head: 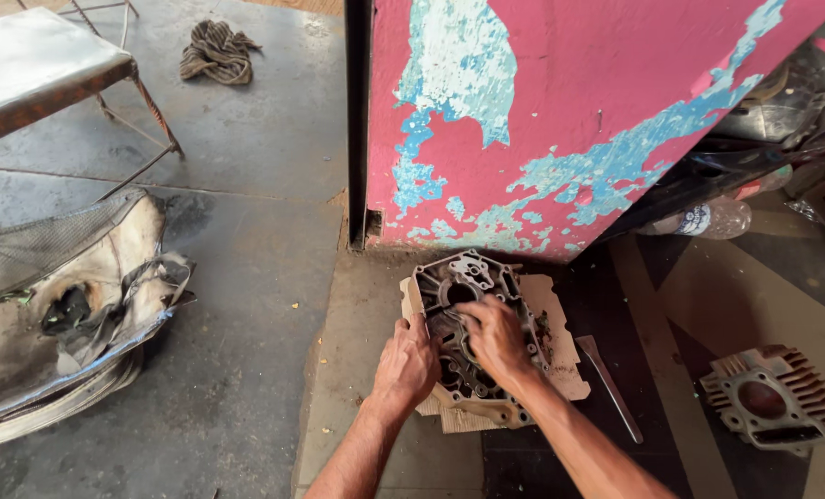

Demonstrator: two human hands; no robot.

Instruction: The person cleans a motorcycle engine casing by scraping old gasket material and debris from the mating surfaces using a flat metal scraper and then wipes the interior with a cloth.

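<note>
Both hands down on a grimy engine crankcase half [468,319], lying on torn cardboard [560,356] on the floor before a peeling pink panel [579,102]. Left hand [407,363] gripping its left edge, fingers curled. Right hand [494,337] inside the casing, fingers bunched, possibly pinching some small part. Finned cylinder [775,399] well apart, right.
</note>
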